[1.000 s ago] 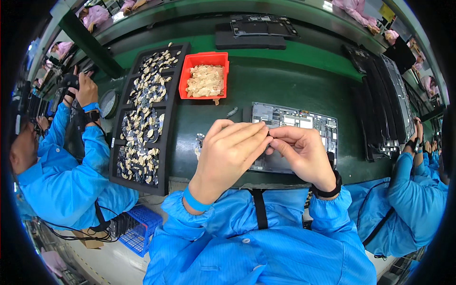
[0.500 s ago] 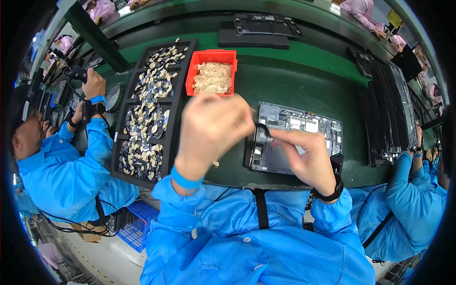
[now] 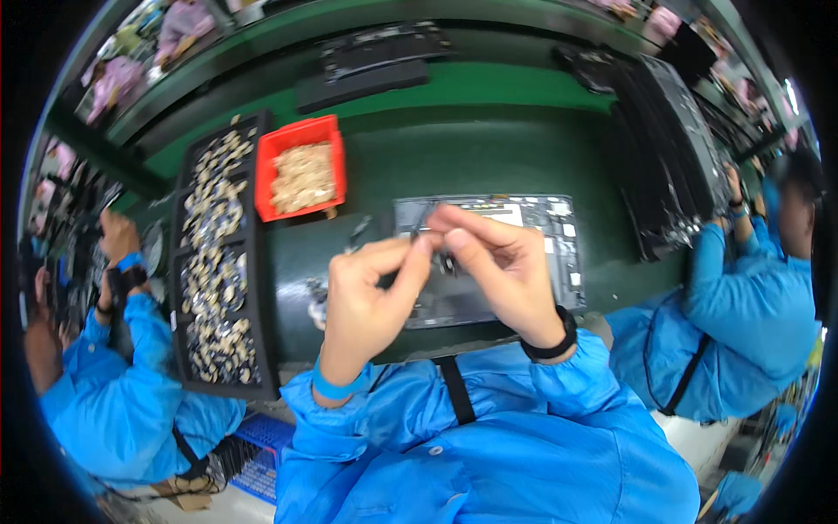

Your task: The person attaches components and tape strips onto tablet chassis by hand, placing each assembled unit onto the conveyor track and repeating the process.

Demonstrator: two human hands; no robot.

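My left hand (image 3: 371, 288) and my right hand (image 3: 511, 279) meet above an open laptop base (image 3: 484, 306) with its circuit board exposed. Both are closed, thumb and forefinger pinched on a small dark part (image 3: 448, 265), blurred and largely covered by the fingers. The laptop base lies flat on the green table mat, its near left portion behind my hands. Left of my left hand lie small blurred pieces (image 3: 319, 293) on the mat, too smeared to name.
A black compartment tray (image 3: 269, 262) of small dark parts with tan pieces stands left, beside a red bin (image 3: 342, 175) of tan pieces. Black panels (image 3: 646, 166) are stacked right; another dark panel (image 3: 384, 48) lies on foam at the back. Co-workers in blue sit either side.
My left hand has come down from near the red bin to meet my right hand over the laptop base. The view has shifted, and small pieces now show beside my left hand.
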